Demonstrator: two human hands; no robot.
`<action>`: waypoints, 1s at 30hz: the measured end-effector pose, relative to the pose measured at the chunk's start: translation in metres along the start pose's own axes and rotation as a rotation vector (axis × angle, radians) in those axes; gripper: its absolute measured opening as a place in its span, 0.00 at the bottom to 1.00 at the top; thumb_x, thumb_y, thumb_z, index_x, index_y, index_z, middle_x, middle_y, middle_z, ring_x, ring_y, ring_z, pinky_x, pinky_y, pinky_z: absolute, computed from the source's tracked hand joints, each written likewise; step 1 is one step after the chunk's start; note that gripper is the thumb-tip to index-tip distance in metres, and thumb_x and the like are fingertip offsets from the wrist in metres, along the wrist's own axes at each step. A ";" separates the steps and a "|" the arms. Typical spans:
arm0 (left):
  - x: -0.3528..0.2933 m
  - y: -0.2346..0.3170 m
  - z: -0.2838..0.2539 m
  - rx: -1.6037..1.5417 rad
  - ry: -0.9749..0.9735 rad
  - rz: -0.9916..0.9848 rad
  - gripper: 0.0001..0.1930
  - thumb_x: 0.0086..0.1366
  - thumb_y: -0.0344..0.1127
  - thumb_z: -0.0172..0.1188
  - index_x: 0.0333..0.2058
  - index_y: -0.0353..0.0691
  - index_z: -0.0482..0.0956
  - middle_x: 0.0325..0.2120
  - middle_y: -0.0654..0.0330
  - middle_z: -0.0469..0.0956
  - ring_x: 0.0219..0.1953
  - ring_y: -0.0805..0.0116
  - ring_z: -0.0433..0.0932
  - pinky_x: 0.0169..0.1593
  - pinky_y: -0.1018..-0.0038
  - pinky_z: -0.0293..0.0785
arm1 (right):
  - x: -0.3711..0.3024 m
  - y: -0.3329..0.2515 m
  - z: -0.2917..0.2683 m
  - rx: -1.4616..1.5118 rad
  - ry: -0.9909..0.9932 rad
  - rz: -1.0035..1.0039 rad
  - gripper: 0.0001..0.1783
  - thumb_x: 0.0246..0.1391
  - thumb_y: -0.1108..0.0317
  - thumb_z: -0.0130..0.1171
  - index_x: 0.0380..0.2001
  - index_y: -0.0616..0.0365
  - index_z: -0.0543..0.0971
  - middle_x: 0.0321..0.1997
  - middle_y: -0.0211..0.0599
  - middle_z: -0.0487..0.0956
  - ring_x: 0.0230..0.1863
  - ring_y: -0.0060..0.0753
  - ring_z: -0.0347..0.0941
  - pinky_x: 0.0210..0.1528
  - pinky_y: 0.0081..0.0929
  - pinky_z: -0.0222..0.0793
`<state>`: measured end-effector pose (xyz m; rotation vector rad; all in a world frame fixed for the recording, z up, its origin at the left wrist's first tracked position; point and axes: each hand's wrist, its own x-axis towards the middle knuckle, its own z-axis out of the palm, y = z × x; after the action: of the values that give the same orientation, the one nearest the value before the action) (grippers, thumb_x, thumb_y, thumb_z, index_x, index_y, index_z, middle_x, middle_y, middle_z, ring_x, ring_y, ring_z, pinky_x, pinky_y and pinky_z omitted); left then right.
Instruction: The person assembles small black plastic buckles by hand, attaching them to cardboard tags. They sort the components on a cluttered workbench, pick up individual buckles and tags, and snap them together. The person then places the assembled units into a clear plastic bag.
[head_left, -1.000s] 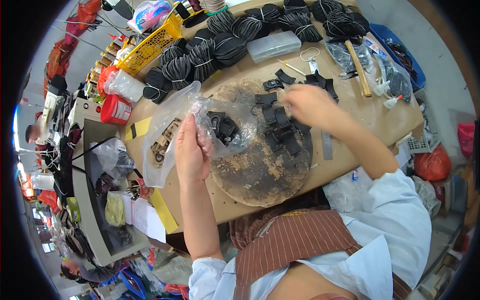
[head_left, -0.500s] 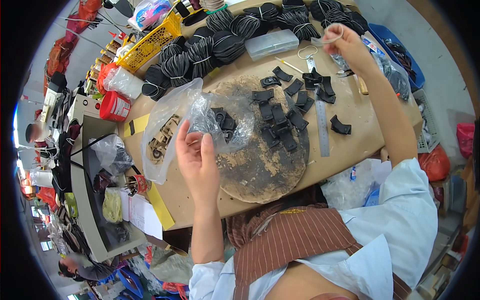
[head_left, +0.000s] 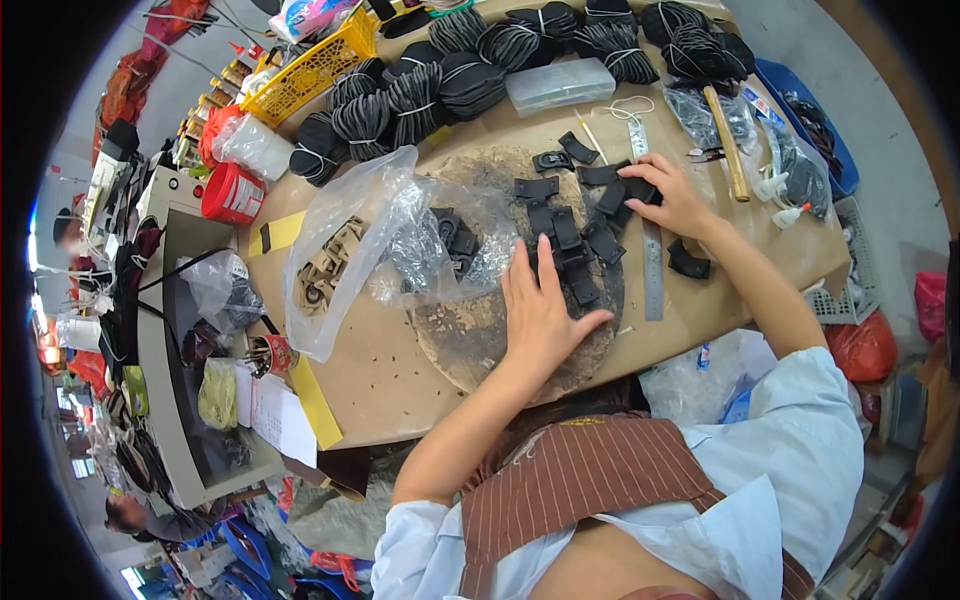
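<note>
My left hand (head_left: 538,318) is open, its fingers spread just above a round, worn board (head_left: 455,340), beside a cluster of small black curved pieces (head_left: 565,228). Farther right, my right hand (head_left: 678,202) has its fingers closed around a black curved piece (head_left: 640,190) at the right side of that cluster. To the left of my left hand, a crumpled clear plastic bag (head_left: 408,245) contains more black pieces. Beyond it, a larger clear bag (head_left: 318,345) holds several tan pieces (head_left: 335,262). One black piece (head_left: 688,260) lies apart, right of the metal ruler (head_left: 653,280).
Bundles of black cord (head_left: 470,85) and a clear plastic box (head_left: 560,87) line the table's back. A wooden handle (head_left: 727,145) and a small white bottle (head_left: 790,215) lie at right. A red tub (head_left: 233,195) and yellow basket (head_left: 310,70) stand at left.
My right hand has come down from the back right, where it held a pale loop, to the black pieces. My left hand has moved right from the clear bags to the round board.
</note>
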<state>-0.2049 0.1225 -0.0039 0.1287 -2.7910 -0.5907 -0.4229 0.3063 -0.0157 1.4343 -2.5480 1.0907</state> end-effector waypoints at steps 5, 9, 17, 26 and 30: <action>0.045 -0.014 0.008 -0.174 -0.016 0.030 0.71 0.30 0.57 0.77 0.64 0.32 0.37 0.60 0.29 0.46 0.63 0.32 0.49 0.64 0.48 0.48 | -0.011 -0.027 -0.005 0.148 -0.101 -0.001 0.36 0.43 0.61 0.66 0.58 0.53 0.66 0.57 0.46 0.64 0.60 0.48 0.59 0.60 0.37 0.58; 0.065 -0.004 0.018 -0.156 0.001 0.138 0.65 0.32 0.49 0.77 0.64 0.35 0.42 0.58 0.35 0.53 0.62 0.37 0.53 0.64 0.53 0.52 | -0.012 -0.028 0.013 -0.001 -0.145 0.030 0.44 0.47 0.50 0.61 0.64 0.51 0.57 0.65 0.54 0.55 0.68 0.57 0.46 0.66 0.46 0.48; 0.076 0.030 0.045 -0.545 0.285 0.011 0.38 0.37 0.25 0.70 0.53 0.47 0.70 0.48 0.50 0.65 0.53 0.48 0.66 0.54 0.62 0.68 | 0.004 -0.050 0.037 0.821 0.161 0.233 0.25 0.59 0.61 0.49 0.56 0.65 0.68 0.58 0.45 0.68 0.59 0.33 0.64 0.60 0.28 0.57; 0.020 0.035 -0.063 -0.338 0.422 -0.236 0.27 0.42 0.20 0.62 0.46 0.43 0.76 0.46 0.49 0.66 0.51 0.49 0.67 0.53 0.64 0.67 | 0.034 -0.162 0.052 1.491 -0.044 0.367 0.21 0.59 0.63 0.44 0.50 0.65 0.72 0.46 0.38 0.76 0.48 0.27 0.71 0.53 0.25 0.65; 0.051 -0.035 -0.086 -0.090 0.516 -0.436 0.25 0.52 0.28 0.56 0.52 0.37 0.69 0.48 0.37 0.64 0.54 0.41 0.63 0.59 0.58 0.59 | 0.115 -0.187 0.095 1.875 -0.339 0.802 0.24 0.60 0.47 0.40 0.38 0.56 0.76 0.42 0.40 0.78 0.44 0.34 0.74 0.52 0.34 0.67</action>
<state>-0.2276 0.0505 0.0704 0.7674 -2.2337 -0.6641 -0.3190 0.1036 0.0563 0.1107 -1.6221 4.0770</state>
